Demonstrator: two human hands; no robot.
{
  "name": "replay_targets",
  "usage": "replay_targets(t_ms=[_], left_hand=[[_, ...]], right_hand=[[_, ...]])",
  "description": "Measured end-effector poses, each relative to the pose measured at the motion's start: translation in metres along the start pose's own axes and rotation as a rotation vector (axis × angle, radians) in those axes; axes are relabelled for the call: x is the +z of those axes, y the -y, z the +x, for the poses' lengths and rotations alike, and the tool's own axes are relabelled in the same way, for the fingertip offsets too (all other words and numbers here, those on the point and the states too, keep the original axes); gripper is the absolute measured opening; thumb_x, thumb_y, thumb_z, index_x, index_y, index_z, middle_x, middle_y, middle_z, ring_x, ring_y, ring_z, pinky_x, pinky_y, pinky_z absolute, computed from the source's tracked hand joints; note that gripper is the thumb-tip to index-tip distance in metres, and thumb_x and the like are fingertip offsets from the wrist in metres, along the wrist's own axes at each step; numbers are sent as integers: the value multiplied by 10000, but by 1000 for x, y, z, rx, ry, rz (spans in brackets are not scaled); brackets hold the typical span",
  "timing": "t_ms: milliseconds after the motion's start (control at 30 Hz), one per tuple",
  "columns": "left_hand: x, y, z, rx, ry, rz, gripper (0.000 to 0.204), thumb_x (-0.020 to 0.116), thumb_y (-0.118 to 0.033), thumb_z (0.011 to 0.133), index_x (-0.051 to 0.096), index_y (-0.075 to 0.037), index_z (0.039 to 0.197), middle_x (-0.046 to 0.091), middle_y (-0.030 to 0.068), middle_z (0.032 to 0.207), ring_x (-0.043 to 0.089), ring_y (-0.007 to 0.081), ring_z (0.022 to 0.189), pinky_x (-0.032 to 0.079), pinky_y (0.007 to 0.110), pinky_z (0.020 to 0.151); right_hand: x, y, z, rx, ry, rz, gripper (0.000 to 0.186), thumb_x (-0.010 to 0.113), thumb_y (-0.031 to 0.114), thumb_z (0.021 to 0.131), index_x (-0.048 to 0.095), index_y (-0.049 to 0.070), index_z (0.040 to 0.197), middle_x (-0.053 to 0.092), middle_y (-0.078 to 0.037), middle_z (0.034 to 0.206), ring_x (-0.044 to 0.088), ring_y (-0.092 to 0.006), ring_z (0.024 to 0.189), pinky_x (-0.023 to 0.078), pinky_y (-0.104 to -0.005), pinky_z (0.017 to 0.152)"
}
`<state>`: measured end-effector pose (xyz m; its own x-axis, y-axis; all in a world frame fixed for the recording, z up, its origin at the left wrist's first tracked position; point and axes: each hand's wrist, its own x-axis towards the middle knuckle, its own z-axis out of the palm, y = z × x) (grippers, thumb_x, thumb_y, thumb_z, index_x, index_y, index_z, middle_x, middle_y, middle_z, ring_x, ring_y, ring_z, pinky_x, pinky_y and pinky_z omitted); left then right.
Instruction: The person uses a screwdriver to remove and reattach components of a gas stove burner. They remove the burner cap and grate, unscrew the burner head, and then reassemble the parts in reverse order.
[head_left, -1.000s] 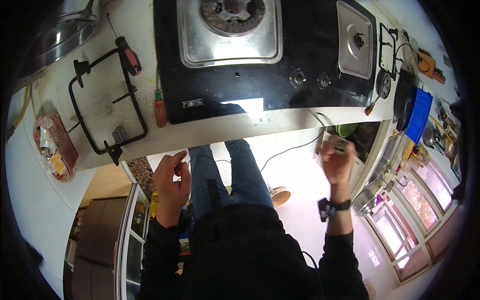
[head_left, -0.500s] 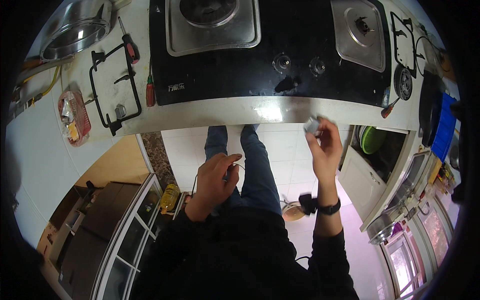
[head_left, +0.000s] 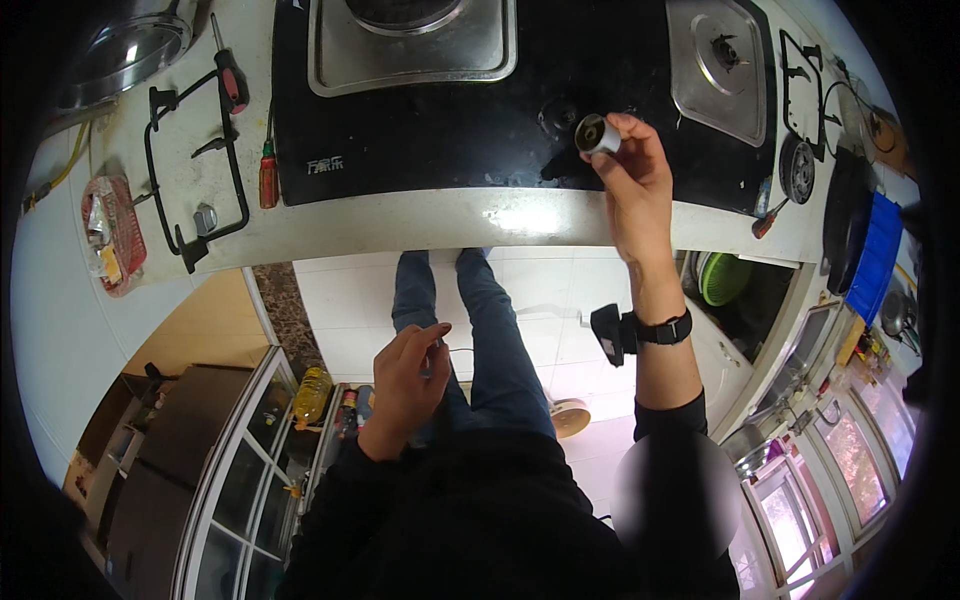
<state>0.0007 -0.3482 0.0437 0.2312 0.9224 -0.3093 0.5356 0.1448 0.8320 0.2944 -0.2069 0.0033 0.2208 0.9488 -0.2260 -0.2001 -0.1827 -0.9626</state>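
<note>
My right hand [head_left: 637, 205] grips a small silver knob [head_left: 600, 135] with its hollow underside turned up, over the black gas hob [head_left: 420, 145] near its exposed knob shafts [head_left: 558, 115]. My left hand [head_left: 405, 385] is curled low, in front of my legs, around something small that is mostly hidden. On the counter [head_left: 500, 215] left of the hob lie a black pan support [head_left: 150, 160], a red screwdriver [head_left: 268, 185], a red-and-black screwdriver [head_left: 233, 85] and a second silver knob [head_left: 205, 220].
A steel pot [head_left: 130, 55], a pink basket [head_left: 110, 255], a right-hand pan support [head_left: 800, 80], a burner cap [head_left: 797, 175], another screwdriver [head_left: 768, 222] and a blue tray [head_left: 872, 250] line the counter. An open cabinet [head_left: 755, 310] holds a green colander [head_left: 722, 280]. An oil bottle [head_left: 312, 395] stands below left.
My right hand has moved up and inward with the silver knob, from below the counter edge to over the hob. My left hand, still curled, has shifted rightward from where it began.
</note>
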Motion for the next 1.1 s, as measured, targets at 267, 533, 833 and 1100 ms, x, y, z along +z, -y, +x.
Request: replay_targets(t_ms=[267,533,833,1100], left_hand=[[-17,6,1,-19,-38,-32,282,696,42,849,699,-30,1122,580,71,778,543,187,598,443,305,551],[-30,21,1,-44,-33,-27,279,688,34,858,700,-24,1131,581,74,770,546,181,603,436,302,551],[-35,29,8,-31,2,-33,259,676,31,878,694,-1,1135,565,80,757,538,183,600,430,310,550],[-39,33,13,-56,31,-36,249,671,23,883,695,-3,1130,563,78,754,533,181,598,427,310,549]], right_hand=[[9,12,-20,84,183,500,454,513,-197,880,523,29,1274,612,-208,1348,569,-421,1327,521,-470,1120],[20,13,-18,68,210,442,470,510,-191,875,535,49,1279,602,-216,1359,587,-397,1311,512,-453,1121],[16,3,-22,178,30,333,509,546,-159,871,560,48,1336,630,-98,1217,641,-231,1190,531,-399,1064],[0,2,-26,246,-140,302,374,446,98,1042,566,0,1382,619,-97,1061,610,-163,843,480,-283,757]])
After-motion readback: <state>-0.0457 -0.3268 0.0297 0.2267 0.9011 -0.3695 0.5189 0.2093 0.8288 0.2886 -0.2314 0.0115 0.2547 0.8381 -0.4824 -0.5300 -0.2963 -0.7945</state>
